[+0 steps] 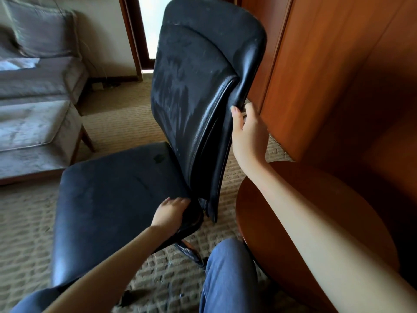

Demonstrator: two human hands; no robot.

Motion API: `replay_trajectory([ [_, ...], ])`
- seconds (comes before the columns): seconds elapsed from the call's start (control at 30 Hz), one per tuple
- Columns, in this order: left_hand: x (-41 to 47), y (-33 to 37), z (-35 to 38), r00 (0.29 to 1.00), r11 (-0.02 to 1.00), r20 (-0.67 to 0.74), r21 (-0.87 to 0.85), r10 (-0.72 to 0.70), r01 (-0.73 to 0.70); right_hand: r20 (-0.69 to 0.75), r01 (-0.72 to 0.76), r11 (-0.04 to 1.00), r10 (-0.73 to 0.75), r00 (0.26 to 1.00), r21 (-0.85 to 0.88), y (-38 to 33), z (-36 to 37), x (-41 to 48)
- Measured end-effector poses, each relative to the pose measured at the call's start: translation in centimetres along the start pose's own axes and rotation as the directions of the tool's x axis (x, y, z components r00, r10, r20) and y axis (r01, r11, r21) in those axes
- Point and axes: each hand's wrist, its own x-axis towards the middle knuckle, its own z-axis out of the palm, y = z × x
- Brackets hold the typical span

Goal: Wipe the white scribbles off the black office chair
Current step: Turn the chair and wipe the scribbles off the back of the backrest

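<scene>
The black office chair (191, 71) stands in the middle of the view, its backrest upright and its seat (108, 195) spreading to the lower left. Faint pale smears and specks show on the front of the backrest. My right hand (247, 132) grips the backrest's right edge, thumb on the front rim, fingers behind it. My left hand (170, 214) holds the rear right corner of the seat, fingers curled over its edge near the backrest's foot. No cloth is visible in either hand.
A round wooden table (282, 222) sits at the right under my right forearm, with a wooden cabinet (338, 75) behind it. A grey sofa (38, 71) and footstool (33, 132) stand at the left. Patterned carpet (117, 127) covers the floor. My knees in jeans (228, 279) are at the bottom.
</scene>
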Motion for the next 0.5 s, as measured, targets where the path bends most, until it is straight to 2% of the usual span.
replay_trajectory([
  [0.03, 0.1, -0.2, -1.7, 0.989, 0.977, -0.113, -0.204, -0.092, 0.067, 0.002, -0.008, 1.000, 0.008, 1.000, 0.005, 0.0, 0.0, 0.0],
  [0.1, 0.7, 0.1, -6.0, 0.901, 0.846, -0.317, -0.524, -0.297, 0.094, 0.012, -0.031, 0.999, 0.031, 0.999, 0.026, 0.0, -0.1, -0.1],
  [0.2, 2.4, 2.8, -14.3, 0.716, 0.602, -0.480, -0.792, -0.507, -0.105, 0.047, -0.028, 0.998, 0.026, 0.999, 0.051, -0.3, -0.7, -0.4],
  [0.27, 4.1, 5.7, -20.3, 0.659, 0.470, -0.522, -0.838, -0.541, -0.278, 0.096, -0.032, 0.993, 0.021, 0.995, 0.114, -0.1, -1.6, -0.7],
  [0.33, 6.0, 8.8, -24.9, 0.594, 0.504, -0.664, -0.742, -0.454, -0.443, 0.200, -0.094, 0.958, 0.039, 0.979, 0.272, 0.3, -2.9, -0.8],
  [0.4, 7.6, 11.6, -26.9, 0.544, 0.625, -0.789, -0.584, -0.286, -0.518, 0.312, -0.162, 0.916, 0.042, 0.949, 0.367, 0.9, -3.9, -0.7],
  [0.43, 8.3, 12.7, -26.8, 0.547, 0.687, -0.817, -0.503, -0.180, -0.525, 0.343, -0.181, 0.910, 0.046, 0.938, 0.372, 1.2, -4.2, -0.5],
  [0.5, 8.8, 13.8, -24.6, 0.619, 0.767, -0.784, -0.417, -0.034, -0.487, 0.361, -0.233, 0.891, 0.085, 0.929, 0.389, 1.4, -4.6, -0.2],
])
